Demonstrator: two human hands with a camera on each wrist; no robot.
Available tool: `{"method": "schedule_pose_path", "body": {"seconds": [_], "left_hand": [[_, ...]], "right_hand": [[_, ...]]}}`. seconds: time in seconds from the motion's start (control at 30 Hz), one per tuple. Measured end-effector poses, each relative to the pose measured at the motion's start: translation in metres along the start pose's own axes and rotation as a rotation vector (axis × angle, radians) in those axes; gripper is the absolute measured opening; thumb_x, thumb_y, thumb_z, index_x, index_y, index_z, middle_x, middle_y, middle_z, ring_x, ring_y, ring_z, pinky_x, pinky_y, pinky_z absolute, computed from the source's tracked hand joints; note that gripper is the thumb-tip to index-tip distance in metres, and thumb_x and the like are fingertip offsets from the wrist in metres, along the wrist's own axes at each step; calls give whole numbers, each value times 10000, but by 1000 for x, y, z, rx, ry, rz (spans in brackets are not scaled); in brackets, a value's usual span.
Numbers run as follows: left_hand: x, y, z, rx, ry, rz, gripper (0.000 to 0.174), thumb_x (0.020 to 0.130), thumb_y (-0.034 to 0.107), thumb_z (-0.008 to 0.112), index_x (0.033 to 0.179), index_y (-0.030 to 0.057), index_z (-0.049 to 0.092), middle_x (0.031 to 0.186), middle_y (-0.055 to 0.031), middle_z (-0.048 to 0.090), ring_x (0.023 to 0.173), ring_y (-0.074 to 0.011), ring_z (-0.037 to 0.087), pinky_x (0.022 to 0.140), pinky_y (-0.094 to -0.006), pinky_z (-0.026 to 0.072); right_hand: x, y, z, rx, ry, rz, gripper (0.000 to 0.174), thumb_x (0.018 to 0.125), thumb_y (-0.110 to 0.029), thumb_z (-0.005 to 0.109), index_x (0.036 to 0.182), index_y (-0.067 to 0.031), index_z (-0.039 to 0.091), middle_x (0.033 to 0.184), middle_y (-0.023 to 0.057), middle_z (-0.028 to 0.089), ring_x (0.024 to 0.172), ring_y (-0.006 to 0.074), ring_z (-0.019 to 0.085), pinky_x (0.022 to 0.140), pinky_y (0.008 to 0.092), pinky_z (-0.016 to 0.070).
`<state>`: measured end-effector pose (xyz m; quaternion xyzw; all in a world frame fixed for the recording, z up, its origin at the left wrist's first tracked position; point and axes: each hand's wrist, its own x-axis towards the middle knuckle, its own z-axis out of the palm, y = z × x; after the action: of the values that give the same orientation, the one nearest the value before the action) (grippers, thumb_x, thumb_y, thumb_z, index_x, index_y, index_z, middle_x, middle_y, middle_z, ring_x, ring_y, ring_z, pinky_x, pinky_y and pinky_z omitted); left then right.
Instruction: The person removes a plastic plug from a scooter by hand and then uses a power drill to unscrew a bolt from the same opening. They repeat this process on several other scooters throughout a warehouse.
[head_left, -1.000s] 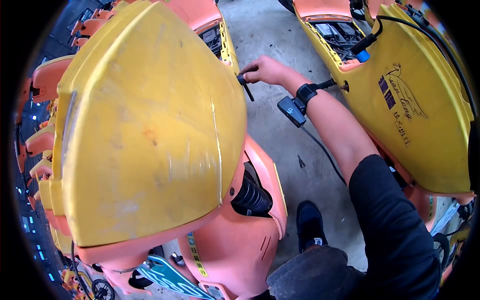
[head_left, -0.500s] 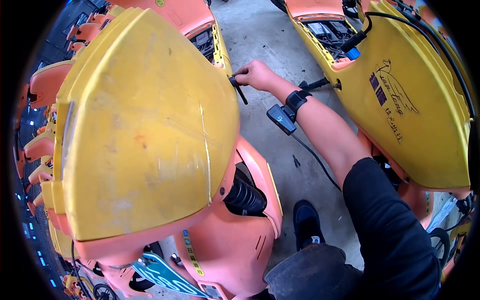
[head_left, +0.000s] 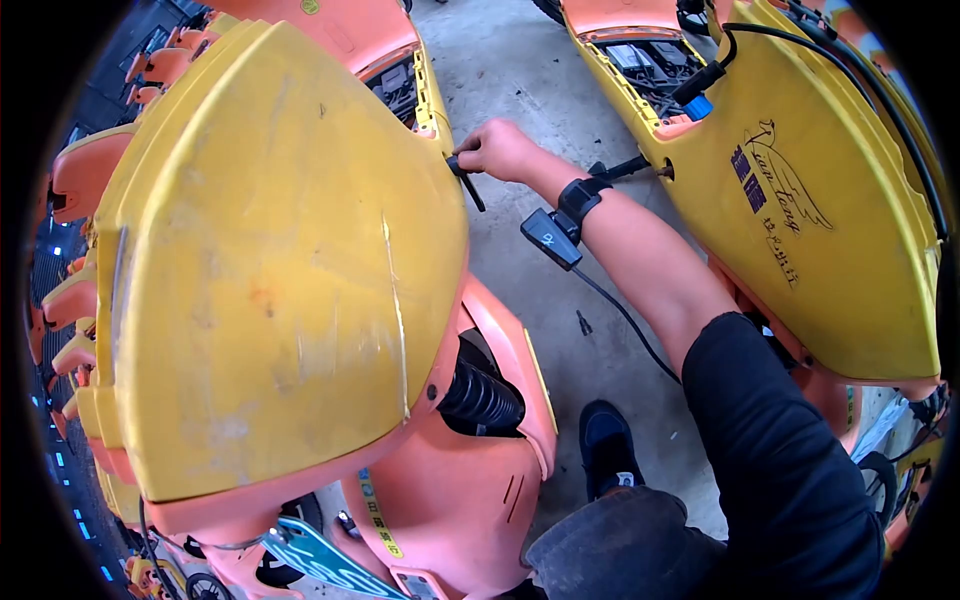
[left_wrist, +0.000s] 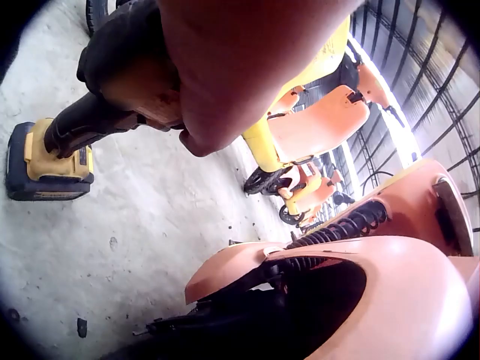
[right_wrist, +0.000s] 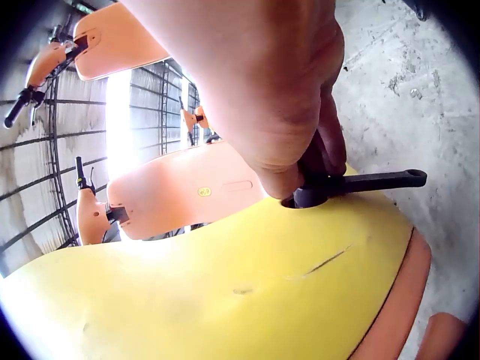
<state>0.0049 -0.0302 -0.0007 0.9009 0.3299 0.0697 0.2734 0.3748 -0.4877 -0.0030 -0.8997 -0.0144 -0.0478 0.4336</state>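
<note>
My right hand (head_left: pixel 497 150) pinches the hub end of a black crank arm (head_left: pixel 473 193) at the side of the yellow body panel (head_left: pixel 290 260) on my left. In the right wrist view, the crank arm (right_wrist: pixel 382 181) sticks out past the fingertips, with a hole at its free end. Its hub sits at an opening in the yellow plastic, partly hidden by the fingers. My left hand (left_wrist: pixel 240 67), seen only in the left wrist view, grips a cordless power tool by its black handle; its yellow and black battery (left_wrist: pixel 52 161) hangs clear of the fingers. The tool's front end is hidden.
A second yellow and orange scooter (head_left: pixel 800 200) stands to the right, with another black crank arm (head_left: pixel 625 170) at its side. A black shock absorber (head_left: pixel 485 395) and a green plate (head_left: pixel 325 560) are close in front. A small dark piece (head_left: pixel 584 322) lies on the floor.
The head view has shifted, so the scooters and the right arm sit slightly farther left. My right hand keeps its hold on the crank arm, which stays at the panel.
</note>
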Motion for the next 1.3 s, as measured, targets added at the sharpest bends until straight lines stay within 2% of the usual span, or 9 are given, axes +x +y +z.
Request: {"method": "schedule_pose_path", "body": {"seconds": [0.1,0.33,0.43,0.53,0.6,0.7,0.97,1.13,1.3], "left_hand": [[28,-87,15,-211,17,74,437,844,224,669,1112,-102,556,920,-201,631,790,-259,624,693,-351,489],[13,-32,0,35,-49,56,396,852,198,652,1094,-101,559,877,-181,635,751,-236,610,670,-347,494],[15,-38,-2,-199,-73,-5,401,848,203,656,1099,-97,563,844,-182,636,749,-240,615,672,-348,498],[11,-27,-2,-279,-70,-55,427,838,207,668,1119,-97,561,865,-208,660,782,-255,642,693,-348,508],[11,-28,-7,63,-89,84,461,830,200,680,1149,-107,552,924,-234,675,833,-278,666,724,-354,517],[12,-23,-7,115,-74,53,501,818,202,692,1172,-121,547,971,-258,676,870,-308,678,755,-363,518],[13,-27,-4,77,-25,91,534,796,203,716,1183,-125,550,970,-263,674,866,-332,676,760,-368,515],[13,-26,-5,59,-40,71,557,781,207,730,1183,-131,545,965,-274,670,862,-332,673,767,-375,510],[10,-27,1,-19,20,42,557,757,201,779,1176,-99,566,1037,-215,622,922,-295,609,826,-373,497]], "right_hand": [[-2,-1,2,-21,27,-17,304,766,-231,713,1015,-58,735,861,164,716,758,249,680,743,338,530],[-3,4,8,-56,79,-84,298,770,-245,717,1000,-58,739,868,171,713,771,253,682,751,342,528],[-3,10,7,-24,85,-101,309,740,-279,711,940,-45,742,857,193,696,782,316,675,763,358,532],[-2,25,7,120,-15,-128,266,877,-186,661,1108,-61,708,913,119,730,805,165,669,800,305,513],[0,31,9,188,-39,-110,275,895,-192,655,1129,-53,698,926,113,729,815,156,668,806,298,514],[1,30,9,235,-74,-86,298,932,-199,635,1177,-33,669,953,106,724,829,138,662,811,290,519],[0,31,8,152,-35,-193,341,841,-257,699,1103,-39,697,972,167,717,830,257,692,797,333,524],[-2,23,8,88,-9,-218,373,816,-276,714,1088,-23,694,956,189,710,815,279,691,786,341,525],[-2,24,11,49,32,-252,362,811,-269,711,1068,-14,696,904,203,705,785,276,690,764,342,529]]}}
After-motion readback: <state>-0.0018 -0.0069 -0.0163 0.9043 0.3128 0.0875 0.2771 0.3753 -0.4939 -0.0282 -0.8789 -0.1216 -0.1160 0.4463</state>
